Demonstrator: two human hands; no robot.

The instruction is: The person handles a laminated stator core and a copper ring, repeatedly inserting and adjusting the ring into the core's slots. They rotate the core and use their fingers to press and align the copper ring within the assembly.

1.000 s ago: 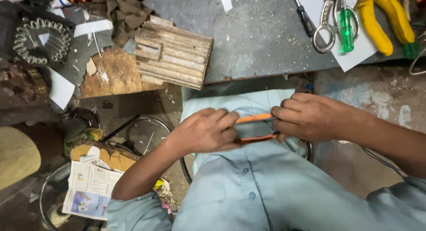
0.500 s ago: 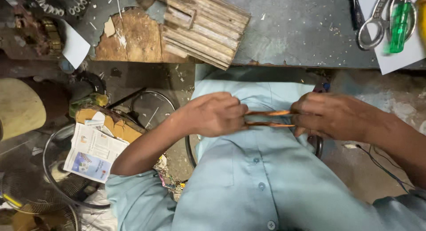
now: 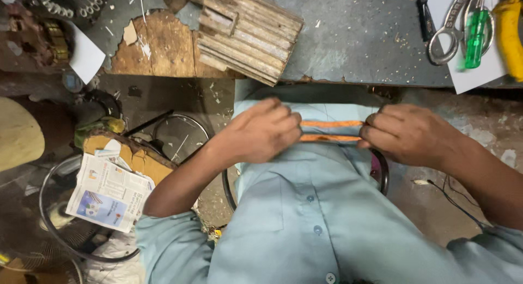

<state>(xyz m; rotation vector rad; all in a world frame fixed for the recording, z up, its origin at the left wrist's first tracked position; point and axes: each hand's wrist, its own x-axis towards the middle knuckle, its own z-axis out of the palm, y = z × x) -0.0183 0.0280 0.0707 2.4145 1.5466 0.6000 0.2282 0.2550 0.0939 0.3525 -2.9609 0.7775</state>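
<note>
Below the head camera, over the lap of a light blue shirt (image 3: pixel 327 207), the left hand (image 3: pixel 261 132) and the right hand (image 3: pixel 406 134) hold a pair of orange strips (image 3: pixel 331 130) stretched level between them. Each hand is closed, fingers curled around one end of the strips, so the ends are hidden inside the fists. The two strips run side by side, one just above the other, with a narrow gap showing shirt cloth between them. They sit just in front of the near edge of the desk (image 3: pixel 359 38), not touching it.

On the desk, a block of ribbed wooden slats (image 3: pixel 245 36) lies tilted at the edge, beside a worn patch of bare wood (image 3: pixel 163 47). At the far right lie scissors (image 3: pixel 449 30), a green-handled screwdriver (image 3: pixel 475 33) and a yellow-handled tool (image 3: pixel 509 36) on a white sheet of paper (image 3: pixel 474 74), well apart from the hands.

On the floor to the left, a folded newspaper (image 3: pixel 106 194) rests on cardboard, near a wire ring (image 3: pixel 180 134).
</note>
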